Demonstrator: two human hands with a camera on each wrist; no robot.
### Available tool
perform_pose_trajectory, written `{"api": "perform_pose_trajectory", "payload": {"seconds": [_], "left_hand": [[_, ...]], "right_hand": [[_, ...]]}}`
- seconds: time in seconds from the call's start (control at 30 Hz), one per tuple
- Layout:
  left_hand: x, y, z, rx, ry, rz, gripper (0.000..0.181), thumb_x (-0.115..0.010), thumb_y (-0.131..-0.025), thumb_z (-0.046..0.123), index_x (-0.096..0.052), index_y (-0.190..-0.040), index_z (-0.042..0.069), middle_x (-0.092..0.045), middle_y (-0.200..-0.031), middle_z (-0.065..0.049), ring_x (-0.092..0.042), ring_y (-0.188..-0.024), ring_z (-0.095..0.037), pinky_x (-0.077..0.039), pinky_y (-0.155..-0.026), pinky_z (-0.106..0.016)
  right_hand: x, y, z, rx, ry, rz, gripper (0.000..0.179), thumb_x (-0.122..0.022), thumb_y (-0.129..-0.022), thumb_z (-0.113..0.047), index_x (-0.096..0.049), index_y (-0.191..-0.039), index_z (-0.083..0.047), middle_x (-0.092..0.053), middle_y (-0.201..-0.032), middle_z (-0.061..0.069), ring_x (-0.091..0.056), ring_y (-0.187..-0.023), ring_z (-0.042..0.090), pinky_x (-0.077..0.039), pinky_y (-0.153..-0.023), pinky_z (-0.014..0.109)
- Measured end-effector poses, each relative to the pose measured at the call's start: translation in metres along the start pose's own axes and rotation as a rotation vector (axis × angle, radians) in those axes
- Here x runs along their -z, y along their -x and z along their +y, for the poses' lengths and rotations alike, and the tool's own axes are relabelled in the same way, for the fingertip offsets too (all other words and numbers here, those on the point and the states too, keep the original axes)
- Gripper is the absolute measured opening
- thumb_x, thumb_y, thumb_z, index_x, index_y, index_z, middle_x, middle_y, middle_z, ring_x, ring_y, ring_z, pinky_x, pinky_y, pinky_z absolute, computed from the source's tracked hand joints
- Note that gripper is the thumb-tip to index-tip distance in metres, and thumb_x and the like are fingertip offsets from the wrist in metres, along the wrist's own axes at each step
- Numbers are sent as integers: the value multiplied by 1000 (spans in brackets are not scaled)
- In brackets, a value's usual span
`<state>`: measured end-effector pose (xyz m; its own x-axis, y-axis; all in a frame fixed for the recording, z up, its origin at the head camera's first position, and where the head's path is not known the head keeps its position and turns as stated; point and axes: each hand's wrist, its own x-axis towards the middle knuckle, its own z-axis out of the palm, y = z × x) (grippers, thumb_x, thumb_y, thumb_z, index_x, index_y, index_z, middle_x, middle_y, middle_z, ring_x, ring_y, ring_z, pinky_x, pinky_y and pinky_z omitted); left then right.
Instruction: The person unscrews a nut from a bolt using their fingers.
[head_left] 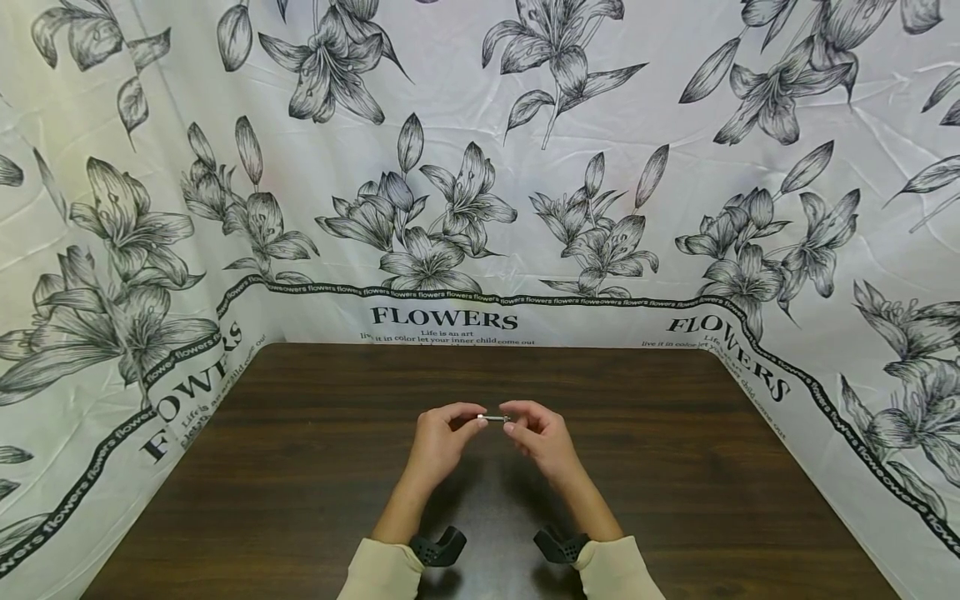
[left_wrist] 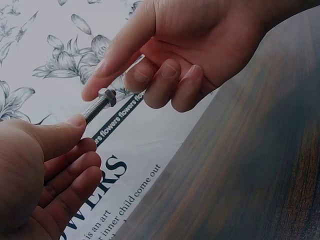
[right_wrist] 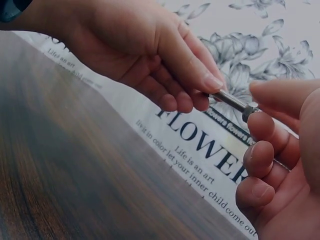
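Observation:
A small threaded metal bolt (head_left: 492, 418) is held roughly level above the table. My left hand (head_left: 437, 442) pinches one end of it between thumb and fingers, hiding that end. Near the bolt's other end sits a hex nut (left_wrist: 107, 96), with a short tip of thread past it. My right hand (head_left: 546, 437) is at the nut; a bent fingertip (right_wrist: 261, 125) lies right against it in the right wrist view. Another digit (right_wrist: 270, 94) of that hand stands a little apart, a narrow gap between it and the nut.
Below the hands is a dark brown wooden table (head_left: 300, 467). A white cloth (head_left: 615, 321) printed with black flowers and lettering hangs behind it and along both sides. Each wrist wears a black camera band (head_left: 442, 547).

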<state>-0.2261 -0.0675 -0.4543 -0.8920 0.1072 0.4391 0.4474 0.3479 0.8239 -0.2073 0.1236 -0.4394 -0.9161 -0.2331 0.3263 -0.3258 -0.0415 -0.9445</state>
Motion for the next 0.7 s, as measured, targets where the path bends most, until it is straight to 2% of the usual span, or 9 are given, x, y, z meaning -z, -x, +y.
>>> {"api": "perform_pose_trajectory", "payload": {"seconds": [0.17,0.37,0.57,0.7], "left_hand": [[0,0,0,-1,-1,8,11,-78,-82,9,-76,-93,9,-69,-79,7,-62,-69,-10,-52,-64,-27],[1,-1,1,4,-1,0,13,-77,-83,8,-75,-95,5,-69,-79,6,-63,-70,-11,-52,-65,-27],[0,0,2,13,-2,-6,11,-78,-82,9,-76,-93,10,-69,-80,6,-63,-70,-11,-52,-65,-27],[-1,0,2,13,-5,-11,10,-78,-82,11,-76,-93,11,-69,-80,6,-63,-70,-10,-52,-65,-27]], "right_hand": [[-1,0,-3,-56,-11,9,26,-59,-94,2,-59,-118,14,-49,-68,5,-45,-55,12,-39,-50,23],[-2,-1,-2,-133,28,31,24,-58,-97,-4,-62,-117,9,-51,-67,7,-47,-54,13,-40,-51,22],[-3,-1,-1,-201,87,16,26,-54,-101,-14,-64,-102,10,-48,-60,5,-44,-52,12,-39,-50,22],[-4,-2,-1,-206,97,18,30,-53,-101,-14,-62,-96,15,-47,-57,3,-43,-50,11,-38,-49,22]]}}
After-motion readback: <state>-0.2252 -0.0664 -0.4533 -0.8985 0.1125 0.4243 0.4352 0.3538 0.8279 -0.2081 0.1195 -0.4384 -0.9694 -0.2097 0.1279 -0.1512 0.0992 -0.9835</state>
